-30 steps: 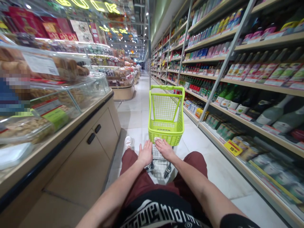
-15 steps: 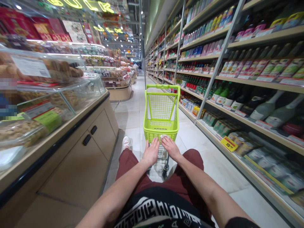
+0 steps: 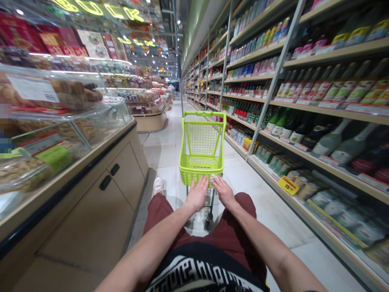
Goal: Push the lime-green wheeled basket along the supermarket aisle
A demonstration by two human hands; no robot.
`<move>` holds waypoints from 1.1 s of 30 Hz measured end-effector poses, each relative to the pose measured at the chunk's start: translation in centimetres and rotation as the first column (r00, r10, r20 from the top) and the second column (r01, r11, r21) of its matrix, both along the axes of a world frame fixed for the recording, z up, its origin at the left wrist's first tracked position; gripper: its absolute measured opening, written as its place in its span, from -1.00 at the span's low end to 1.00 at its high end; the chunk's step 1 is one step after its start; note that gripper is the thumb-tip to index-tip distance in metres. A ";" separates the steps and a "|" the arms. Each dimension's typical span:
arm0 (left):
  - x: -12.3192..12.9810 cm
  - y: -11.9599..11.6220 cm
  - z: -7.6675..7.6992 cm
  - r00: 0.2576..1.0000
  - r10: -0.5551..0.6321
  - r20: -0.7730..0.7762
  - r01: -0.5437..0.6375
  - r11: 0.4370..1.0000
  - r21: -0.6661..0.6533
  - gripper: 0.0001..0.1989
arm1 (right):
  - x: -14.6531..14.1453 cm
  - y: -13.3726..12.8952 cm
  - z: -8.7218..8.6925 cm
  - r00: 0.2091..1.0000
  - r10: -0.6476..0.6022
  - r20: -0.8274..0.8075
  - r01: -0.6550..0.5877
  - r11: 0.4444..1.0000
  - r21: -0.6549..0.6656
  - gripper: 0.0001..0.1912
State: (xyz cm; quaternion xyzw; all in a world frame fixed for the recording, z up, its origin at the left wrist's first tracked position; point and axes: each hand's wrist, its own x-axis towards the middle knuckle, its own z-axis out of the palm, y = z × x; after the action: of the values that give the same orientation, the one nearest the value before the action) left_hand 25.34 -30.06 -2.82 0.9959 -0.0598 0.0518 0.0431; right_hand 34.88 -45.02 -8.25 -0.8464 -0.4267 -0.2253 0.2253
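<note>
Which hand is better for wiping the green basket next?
Probably the right hand: a white wad is at its fingertips, by the green basket's near side. The left hand is close too, but shows no wad.

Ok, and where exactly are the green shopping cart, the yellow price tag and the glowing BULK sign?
Green shopping cart (image 3: 187,178): head view, near wall of its basket.
Yellow price tag (image 3: 288,185): head view, middle of its face.
BULK sign (image 3: 134,13): head view, its letter K.
</note>
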 end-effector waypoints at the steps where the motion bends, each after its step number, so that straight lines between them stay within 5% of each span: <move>1: 0.0 -0.1 -0.5 0.999 0.025 -0.038 -0.027 0.998 -0.058 -0.29 | -0.5 0.3 -0.7 0.999 0.021 -0.033 -0.022 1.000 -0.013 -0.63; 3: 0.2 0.0 -1.5 0.987 0.097 -0.126 -0.124 0.965 -0.232 -0.29 | -1.6 1.2 -1.5 0.991 0.076 -0.111 -0.077 0.997 -0.008 -0.64; 5: 0.5 0.1 -2.1 0.974 0.148 -0.172 -0.213 0.860 -0.464 -0.29 | -2.5 2.0 -1.0 0.974 0.126 -0.187 -0.116 0.991 0.066 -0.64; 7: 0.8 0.2 -2.1 0.970 0.153 -0.191 -0.244 0.656 -0.715 -0.33 | -3.2 2.5 0.5 0.959 0.150 -0.241 -0.107 0.977 0.183 -0.60; 9: 1.0 0.0 -1.7 0.960 0.091 -0.264 -0.278 0.367 -0.887 -0.46 | -3.5 2.9 2.1 0.953 0.128 -0.273 -0.047 0.958 0.284 -0.56; 11: 0.9 -0.5 -1.4 0.937 -0.020 -0.350 -0.347 0.079 -0.934 -0.64 | -3.9 3.0 3.4 0.961 0.054 -0.273 0.038 0.946 0.321 -0.55; 13: 0.6 -1.0 -1.2 0.926 -0.114 -0.360 -0.374 -0.149 -0.915 -0.74 | -4.4 3.0 3.9 0.971 -0.027 -0.239 0.094 0.957 0.273 -0.56; 15: 0.3 -1.2 -1.2 0.929 -0.149 -0.340 -0.370 -0.308 -0.877 -0.79 | -5.1 2.8 3.8 0.983 -0.046 -0.176 0.075 0.984 0.161 -0.50; 17: 0.1 -1.0 -1.2 0.922 -0.169 -0.348 -0.387 -0.379 -0.841 -0.81 | -5.5 2.7 3.5 0.994 -0.024 -0.105 0.030 0.998 0.056 -0.37; 19: -0.1 -0.2 -1.0 0.897 -0.227 -0.379 -0.439 -0.363 -0.822 -0.78 | -5.3 2.8 3.4 1.000 0.016 -0.019 -0.016 1.000 0.006 -0.35; 21: -0.1 1.1 -0.7 0.877 -0.252 -0.409 -0.468 -0.260 -0.844 -0.72 | -4.5 3.4 3.8 0.991 0.095 0.093 -0.095 0.995 -0.004 -0.51; 22: 0.0 1.9 -0.5 0.881 -0.201 -0.428 -0.458 -0.143 -0.877 -0.70 | -4.0 3.8 4.2 0.980 0.130 0.153 -0.132 0.991 0.003 -0.59; 25: 0.5 4.6 -0.2 0.908 0.163 -0.385 -0.418 0.341 -0.842 -0.71 | -2.0 5.4 5.5 0.935 0.182 0.303 -0.199 0.980 0.025 -0.66; 27: 0.7 6.3 -0.4 0.890 0.336 -0.309 -0.449 0.524 -0.723 -0.67 | -0.9 6.2 5.4 0.900 0.254 0.354 -0.258 0.965 -0.036 -0.68; 30: 0.4 7.8 -1.3 0.875 0.395 -0.280 -0.479 0.619 -0.623 -0.59 | -0.2 6.6 2.7 0.854 0.413 0.316 -0.357 0.908 -0.221 -0.71; 33: -0.4 8.0 -2.2 0.892 0.369 -0.263 -0.453 0.731 -0.511 -0.56 | -0.5 6.4 -1.0 0.898 0.389 0.207 -0.325 0.902 -0.285 -0.73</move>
State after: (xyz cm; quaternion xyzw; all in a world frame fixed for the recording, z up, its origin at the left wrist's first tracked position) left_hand 24.93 -22.10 -5.01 0.9281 0.1833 0.0034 0.3241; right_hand 34.34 -38.67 -9.26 -0.7373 -0.6257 -0.2343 0.0998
